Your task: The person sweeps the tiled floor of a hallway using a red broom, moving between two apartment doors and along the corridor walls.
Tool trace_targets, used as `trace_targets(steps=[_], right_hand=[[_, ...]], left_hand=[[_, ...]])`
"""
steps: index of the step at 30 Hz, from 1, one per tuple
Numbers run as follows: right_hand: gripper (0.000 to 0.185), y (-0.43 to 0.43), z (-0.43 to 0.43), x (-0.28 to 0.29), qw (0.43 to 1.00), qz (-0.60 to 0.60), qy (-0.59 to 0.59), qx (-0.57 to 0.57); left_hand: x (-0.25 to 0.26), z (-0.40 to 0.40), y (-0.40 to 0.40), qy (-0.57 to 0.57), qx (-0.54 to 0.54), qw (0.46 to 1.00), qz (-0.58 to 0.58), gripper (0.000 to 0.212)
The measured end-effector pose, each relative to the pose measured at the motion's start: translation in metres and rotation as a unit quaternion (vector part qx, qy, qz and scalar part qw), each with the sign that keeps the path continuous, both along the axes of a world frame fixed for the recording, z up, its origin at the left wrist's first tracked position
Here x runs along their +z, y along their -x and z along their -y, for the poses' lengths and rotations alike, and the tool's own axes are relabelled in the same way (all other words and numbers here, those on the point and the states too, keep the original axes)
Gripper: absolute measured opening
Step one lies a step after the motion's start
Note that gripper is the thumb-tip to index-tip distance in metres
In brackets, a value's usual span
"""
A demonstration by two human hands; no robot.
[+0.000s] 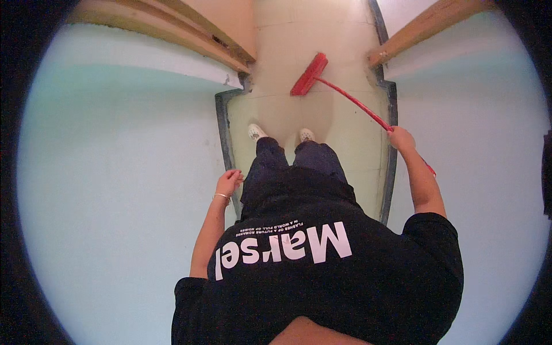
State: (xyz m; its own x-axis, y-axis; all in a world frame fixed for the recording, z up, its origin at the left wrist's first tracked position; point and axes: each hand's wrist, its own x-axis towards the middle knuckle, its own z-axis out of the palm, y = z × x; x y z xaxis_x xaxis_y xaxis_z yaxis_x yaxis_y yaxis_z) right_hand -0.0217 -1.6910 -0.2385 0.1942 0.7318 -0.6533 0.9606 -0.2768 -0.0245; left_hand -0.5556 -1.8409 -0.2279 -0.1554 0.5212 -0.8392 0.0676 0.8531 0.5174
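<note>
My right hand (402,139) is closed round the red handle of a broom (353,101), near its upper part; the handle's end sticks out beyond my forearm. The broom's red head (309,74) rests slanted on the pale floor (276,101), ahead of my feet. My left hand (230,182) hangs beside my left thigh with nothing visible in it; its fingers are loosely curled, and a bracelet (221,196) circles the wrist.
Pale walls (129,129) rise on both sides, with dark skirting (391,112) along their feet. Wooden door frames (233,60) narrow the passage in front, left and right. My light shoes (257,131) stand on the floor just behind the doorway.
</note>
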Motion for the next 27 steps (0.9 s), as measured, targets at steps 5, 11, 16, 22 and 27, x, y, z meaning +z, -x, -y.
trace_targets(steps=[5,11,16,22,27], right_hand=[[0.029,0.013,0.065,-0.012,0.972,-0.168,-0.041,-0.158],[0.015,0.137,0.079,0.046,0.558,-0.538,0.102,-0.623],[0.021,0.231,0.043,0.064,0.334,-0.638,0.012,-0.693],[0.024,0.273,0.020,0.088,0.250,-0.650,-0.034,-0.717],[0.015,0.265,0.021,0.058,0.242,-0.585,-0.112,-0.766]], left_hand=[[0.002,-0.080,-0.019,-0.073,-0.100,0.992,0.040,0.023],[0.104,-0.175,-0.096,-0.267,-0.459,0.830,0.170,0.027],[0.177,-0.193,-0.150,-0.470,-0.667,0.491,0.305,0.048],[0.147,-0.191,-0.147,-0.508,-0.538,0.549,0.389,0.026],[0.117,-0.216,-0.152,-0.437,-0.554,0.582,0.404,0.021]])
